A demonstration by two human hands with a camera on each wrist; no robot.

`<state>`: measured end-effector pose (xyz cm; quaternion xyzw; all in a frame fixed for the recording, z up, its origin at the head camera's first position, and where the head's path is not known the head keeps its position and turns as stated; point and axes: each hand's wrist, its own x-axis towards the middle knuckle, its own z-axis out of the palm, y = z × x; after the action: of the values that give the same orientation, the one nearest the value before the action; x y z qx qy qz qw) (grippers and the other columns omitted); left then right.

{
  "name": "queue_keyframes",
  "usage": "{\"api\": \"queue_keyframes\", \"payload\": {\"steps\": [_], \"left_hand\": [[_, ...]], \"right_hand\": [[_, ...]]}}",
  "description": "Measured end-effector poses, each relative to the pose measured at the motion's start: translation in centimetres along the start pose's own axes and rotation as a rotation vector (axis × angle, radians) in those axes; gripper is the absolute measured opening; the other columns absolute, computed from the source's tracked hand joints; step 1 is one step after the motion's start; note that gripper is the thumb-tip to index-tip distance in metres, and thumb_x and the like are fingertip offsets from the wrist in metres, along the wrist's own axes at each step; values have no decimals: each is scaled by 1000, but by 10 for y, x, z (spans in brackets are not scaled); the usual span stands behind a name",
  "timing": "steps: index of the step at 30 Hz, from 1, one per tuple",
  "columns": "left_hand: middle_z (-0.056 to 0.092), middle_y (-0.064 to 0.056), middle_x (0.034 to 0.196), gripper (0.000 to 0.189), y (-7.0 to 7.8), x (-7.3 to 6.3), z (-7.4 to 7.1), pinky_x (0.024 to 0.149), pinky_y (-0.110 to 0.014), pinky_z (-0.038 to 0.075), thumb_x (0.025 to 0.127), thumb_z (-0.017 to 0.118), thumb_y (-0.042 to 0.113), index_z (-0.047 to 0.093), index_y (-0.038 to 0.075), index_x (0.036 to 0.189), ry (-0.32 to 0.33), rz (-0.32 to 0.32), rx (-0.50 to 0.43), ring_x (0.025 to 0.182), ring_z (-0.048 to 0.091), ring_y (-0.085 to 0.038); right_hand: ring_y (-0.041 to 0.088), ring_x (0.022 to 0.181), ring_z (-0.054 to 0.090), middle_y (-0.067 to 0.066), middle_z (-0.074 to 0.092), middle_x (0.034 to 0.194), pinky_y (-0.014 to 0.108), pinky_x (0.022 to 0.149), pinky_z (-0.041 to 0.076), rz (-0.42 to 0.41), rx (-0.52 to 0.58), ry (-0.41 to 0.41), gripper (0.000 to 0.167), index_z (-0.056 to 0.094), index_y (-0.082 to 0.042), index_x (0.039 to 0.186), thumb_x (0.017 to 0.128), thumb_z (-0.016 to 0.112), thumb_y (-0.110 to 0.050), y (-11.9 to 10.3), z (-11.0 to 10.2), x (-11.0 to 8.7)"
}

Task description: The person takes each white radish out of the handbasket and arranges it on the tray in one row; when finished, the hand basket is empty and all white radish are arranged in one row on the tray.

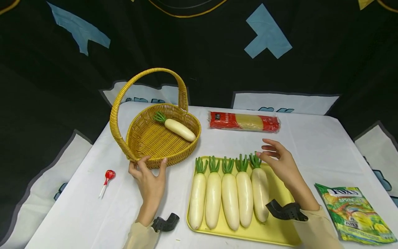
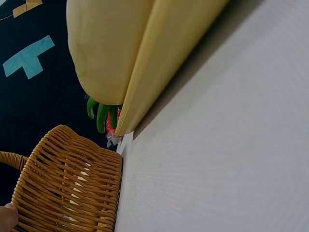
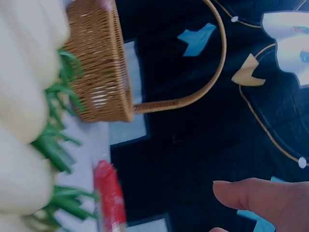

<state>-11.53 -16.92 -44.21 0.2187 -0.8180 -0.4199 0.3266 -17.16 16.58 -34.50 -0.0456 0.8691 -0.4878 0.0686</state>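
A yellow wicker basket (image 1: pixel 149 138) with a tall arched handle stands at the left, one white radish (image 1: pixel 179 129) with green stems inside. My left hand (image 1: pixel 152 183) grips the basket's near rim; a fingertip (image 2: pixel 8 217) shows on that rim in the left wrist view. Several white radishes (image 1: pixel 229 200) lie side by side on a yellow tray (image 1: pixel 280 231), stems pointing away from me. Over the tray's far right corner, my right hand (image 1: pixel 284 166) hovers with fingers apart, beside the green stems of the rightmost radish (image 1: pixel 260 193). Its thumb (image 3: pixel 246 193) appears with nothing against it.
Behind the tray lies a red and yellow plastic-wrapped package (image 1: pixel 244 121). A green Fox's candy bag (image 1: pixel 354 214) is at the right, and a red lollipop (image 1: pixel 109 175) lies left of my left hand. Black patterned cloth (image 1: pixel 211 52) hangs behind the white table.
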Motion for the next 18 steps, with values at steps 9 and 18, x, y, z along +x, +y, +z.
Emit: {"api": "queue_keyframes", "payload": {"steps": [9,18], "left_hand": [[13,-27,132,54,0,1,-1,98,-53,28,78,68,41,43,9,113,11,9,3,125,24,-41],[12,-26,133,55,1,-1,-1,97,-53,29,78,67,43,43,10,114,-12,-10,0,125,25,-41]], "right_hand": [[30,115,50,15,48,129,45,96,41,-52,125,-146,60,33,-14,139,86,61,-20,-51,27,48],[26,108,54,13,51,125,37,88,45,-113,176,-338,57,39,-20,135,83,61,-13,-95,82,96]]}}
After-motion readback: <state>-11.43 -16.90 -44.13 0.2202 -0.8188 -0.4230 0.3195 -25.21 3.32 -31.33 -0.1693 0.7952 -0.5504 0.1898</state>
